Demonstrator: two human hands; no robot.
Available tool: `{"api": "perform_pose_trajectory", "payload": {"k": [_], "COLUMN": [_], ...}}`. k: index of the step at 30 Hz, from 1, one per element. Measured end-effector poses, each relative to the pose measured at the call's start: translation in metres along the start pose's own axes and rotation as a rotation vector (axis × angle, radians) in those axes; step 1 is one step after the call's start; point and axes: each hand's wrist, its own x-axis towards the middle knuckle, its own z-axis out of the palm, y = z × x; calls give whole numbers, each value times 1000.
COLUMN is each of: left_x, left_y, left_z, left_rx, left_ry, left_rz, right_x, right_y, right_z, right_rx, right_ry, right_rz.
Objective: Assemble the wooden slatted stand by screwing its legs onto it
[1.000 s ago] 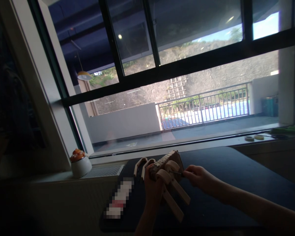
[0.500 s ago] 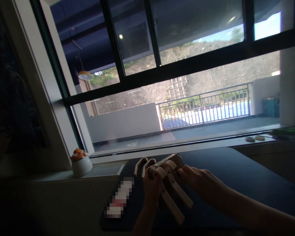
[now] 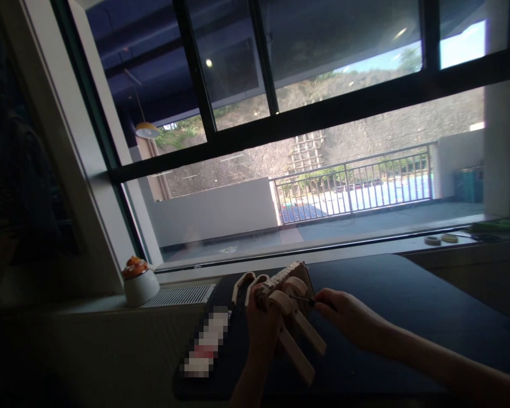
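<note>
A pale wooden model (image 3: 289, 294) with rounded joints and two long slats hanging down is held up over a dark table (image 3: 408, 306). My left hand (image 3: 261, 328) is wrapped round its underside from below. My right hand (image 3: 344, 314) is pinched on a thin dark tool (image 3: 304, 299) whose tip meets the model's side at a round joint. Two curved wooden pieces (image 3: 244, 283) lie on the table just behind the model.
A small white pot with an orange lid (image 3: 139, 281) stands on the sill at the left beside a vent grille (image 3: 178, 295). A blurred-out flat item (image 3: 206, 341) lies on the table's left part. Tape rolls (image 3: 440, 239) rest on the far sill under the big window.
My right hand drew back a little to the right after pressing in close to the model, and the model tilted slightly. The left hand kept its hold.
</note>
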Motion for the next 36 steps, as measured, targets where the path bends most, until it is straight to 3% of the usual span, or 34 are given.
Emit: {"api": "perform_pose_trajectory", "payload": {"k": [4, 8, 11, 13, 15, 19, 25, 28, 32, 36], "left_x": [3, 4, 5, 5, 5, 5, 4, 3, 4, 6], "left_y": [-3, -12, -16, -17, -18, -17, -6, -3, -8, -15], "left_z": [1, -2, -3, -2, -1, 0, 3, 2, -4, -6], "left_rx": [-30, -70, -78, -84, -97, -88, -25, -34, -69, -101], "left_ry": [53, 30, 7, 23, 31, 32, 86, 76, -13, -35], "left_rz": [-32, -107, -132, -134, -141, -126, -14, -14, -116, -201], "right_x": [3, -1, -3, -4, -4, -5, -4, 0, 1, 0], "right_y": [0, -7, -10, -10, -8, -4, 1, 3, -1, -12], "right_z": [-1, -4, -7, -7, -5, 4, 5, -1, -9, -13], "right_rx": [2, -361, -638, -756, -808, -736, -223, -35, -114, -474], "right_ry": [-19, 75, 147, 207, 262, 245, 138, 85, 63, 104], "right_rz": [-59, -242, -468, -600, -639, -577, -160, -35, -41, -230]}}
